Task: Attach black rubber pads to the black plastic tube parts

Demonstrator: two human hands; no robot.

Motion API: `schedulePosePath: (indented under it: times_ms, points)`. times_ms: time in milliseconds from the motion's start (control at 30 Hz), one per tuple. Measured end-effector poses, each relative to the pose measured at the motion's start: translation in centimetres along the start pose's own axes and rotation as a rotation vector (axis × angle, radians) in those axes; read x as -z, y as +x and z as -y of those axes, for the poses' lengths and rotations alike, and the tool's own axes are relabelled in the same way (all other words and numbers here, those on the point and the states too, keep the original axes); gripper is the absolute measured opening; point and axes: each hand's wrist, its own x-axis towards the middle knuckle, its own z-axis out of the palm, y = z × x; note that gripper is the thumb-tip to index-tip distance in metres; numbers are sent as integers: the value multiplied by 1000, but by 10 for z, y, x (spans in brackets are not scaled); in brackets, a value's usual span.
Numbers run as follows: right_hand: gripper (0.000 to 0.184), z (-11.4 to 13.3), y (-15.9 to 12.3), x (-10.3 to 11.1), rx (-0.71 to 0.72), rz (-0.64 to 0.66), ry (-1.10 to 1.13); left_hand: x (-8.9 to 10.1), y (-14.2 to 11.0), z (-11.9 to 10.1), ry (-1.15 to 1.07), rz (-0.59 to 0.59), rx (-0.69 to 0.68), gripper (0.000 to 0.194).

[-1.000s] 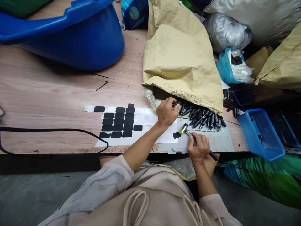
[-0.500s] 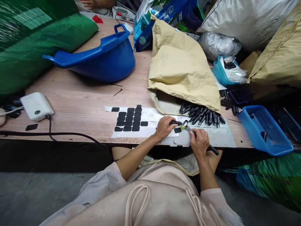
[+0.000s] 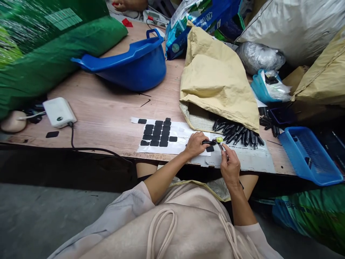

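Note:
My left hand [image 3: 196, 144] is closed on a small black rod-shaped part [image 3: 209, 142] and holds it flat on the white sheet near the table's front edge. My right hand [image 3: 230, 164] grips the handle of a small hammer [image 3: 219, 141] with a yellow-green head, which sits at the tip of that part. A single black pad [image 3: 210, 149] lies just below the part. Just behind, a pile of similar black parts [image 3: 237, 133] spills from a tan sack [image 3: 219, 83]. A sheet of black pads [image 3: 159, 134] lies left of my left hand.
A blue basin [image 3: 134, 64] and a green sack [image 3: 45, 46] stand at the back left. A white adapter [image 3: 59, 112] with a black cable [image 3: 88, 147] lies at the left. Blue baskets [image 3: 308, 155] sit at the right. Another person's hand [image 3: 126, 4] shows at the far edge.
My left hand drew a black part out of the pile to the white sheet. The hammer head came up against its tip. The view shifted back and left, showing more of the table.

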Motion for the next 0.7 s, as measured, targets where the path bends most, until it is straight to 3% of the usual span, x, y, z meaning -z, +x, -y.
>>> schedulePosePath:
  times_ms: [267,467,700]
  points:
    - [39,18,-2,4,95,-27,-109,0,-1,-2,-22,-25,15,14]
    - [39,17,-6,-3,88,23,-229,0,-1,-3,-29,-36,36,17]
    - [38,16,-4,2,79,-39,-242,-2,0,-1,-26,-45,33,13]
